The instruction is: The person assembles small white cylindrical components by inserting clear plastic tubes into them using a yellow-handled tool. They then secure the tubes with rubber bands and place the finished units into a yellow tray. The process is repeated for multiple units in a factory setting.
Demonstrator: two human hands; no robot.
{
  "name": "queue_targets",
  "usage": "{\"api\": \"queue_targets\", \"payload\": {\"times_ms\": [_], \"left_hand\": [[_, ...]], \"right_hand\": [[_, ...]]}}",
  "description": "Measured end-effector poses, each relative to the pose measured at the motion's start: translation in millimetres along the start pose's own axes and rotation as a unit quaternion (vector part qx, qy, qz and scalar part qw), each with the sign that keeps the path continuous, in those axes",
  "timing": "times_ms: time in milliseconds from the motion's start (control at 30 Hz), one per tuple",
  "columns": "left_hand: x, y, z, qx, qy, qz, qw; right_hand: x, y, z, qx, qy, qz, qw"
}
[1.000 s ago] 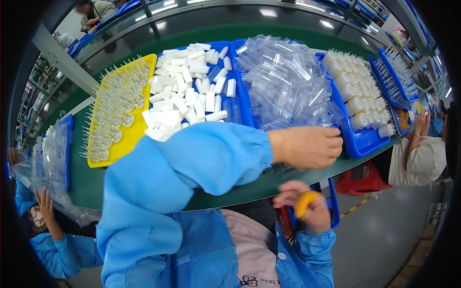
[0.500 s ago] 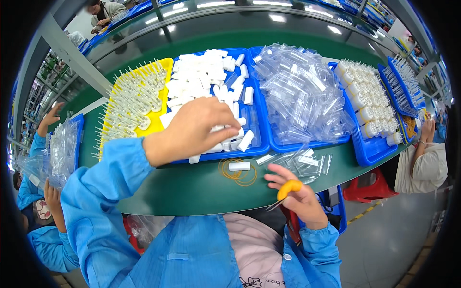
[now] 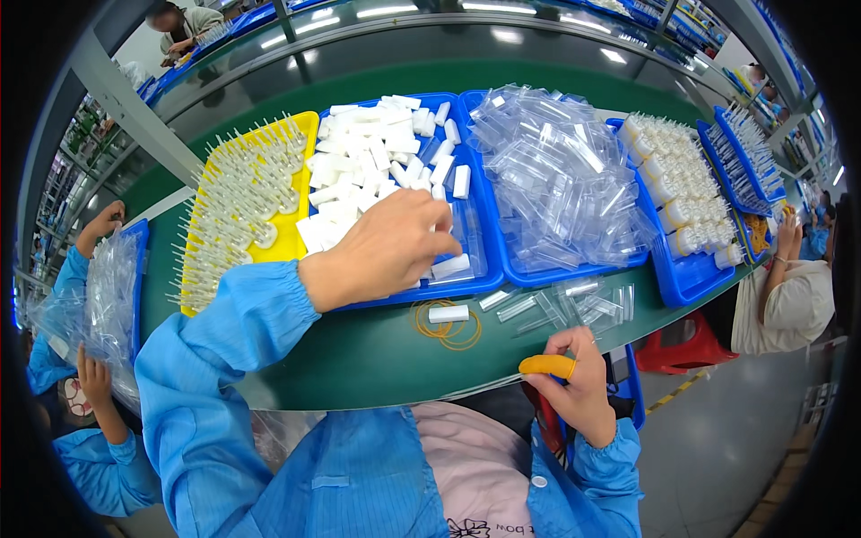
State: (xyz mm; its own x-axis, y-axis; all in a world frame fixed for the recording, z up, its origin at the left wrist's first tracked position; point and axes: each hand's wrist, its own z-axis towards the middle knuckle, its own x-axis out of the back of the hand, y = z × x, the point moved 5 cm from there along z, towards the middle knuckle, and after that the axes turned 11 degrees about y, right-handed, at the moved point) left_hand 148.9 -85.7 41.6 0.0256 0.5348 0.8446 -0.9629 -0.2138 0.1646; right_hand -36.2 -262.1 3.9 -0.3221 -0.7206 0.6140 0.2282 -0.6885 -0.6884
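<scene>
My left hand (image 3: 386, 247) reaches across the green table (image 3: 359, 359) into the near right corner of a blue tray (image 3: 475, 229) filled with white rectangular blocks (image 3: 368, 161). Its fingers bend down onto the blocks and hide whatever is under them. My right hand (image 3: 574, 381) hovers at the table's near edge with its fingertips pinched together and an orange finger cot (image 3: 549, 365) on one finger. I see nothing between the fingertips. One loose white block (image 3: 448, 314) lies on some rubber bands (image 3: 453, 327) between my hands.
A yellow tray (image 3: 300, 238) of spiky clear parts stands left of the blocks. To their right are a blue tray of clear sleeves (image 3: 556, 179) and another of capped white parts (image 3: 682, 188). Loose sleeves (image 3: 578, 300) lie near the edge. Co-workers sit left (image 3: 90, 386) and right (image 3: 789, 296).
My left arm swung from the right side of the table over to the tray of white blocks, and the hand has dropped into it. My right hand stayed near the table edge.
</scene>
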Motion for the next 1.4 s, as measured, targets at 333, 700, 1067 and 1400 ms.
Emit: {"api": "queue_targets", "payload": {"times_ms": [333,700,1067,1400], "left_hand": [[-10.0,9.4,5.2,0.061,-0.098,0.006,0.993],[-13.6,-15.4,15.0,0.242,-0.023,-0.182,0.953],[-11.6,-102.3,48.8,0.252,0.066,0.117,0.958],[-26.0,-129.5,73.7,0.338,-0.143,0.239,0.899]], "right_hand": [[-14.9,5.3,2.8,0.102,0.085,-0.167,0.977],[-17.6,9.6,-0.3,0.076,0.091,-0.161,0.98],[-14.7,0.2,-0.8,0.059,0.086,-0.145,0.984],[-57.1,-49.0,110.4,0.095,-0.077,-0.257,0.959]]}}
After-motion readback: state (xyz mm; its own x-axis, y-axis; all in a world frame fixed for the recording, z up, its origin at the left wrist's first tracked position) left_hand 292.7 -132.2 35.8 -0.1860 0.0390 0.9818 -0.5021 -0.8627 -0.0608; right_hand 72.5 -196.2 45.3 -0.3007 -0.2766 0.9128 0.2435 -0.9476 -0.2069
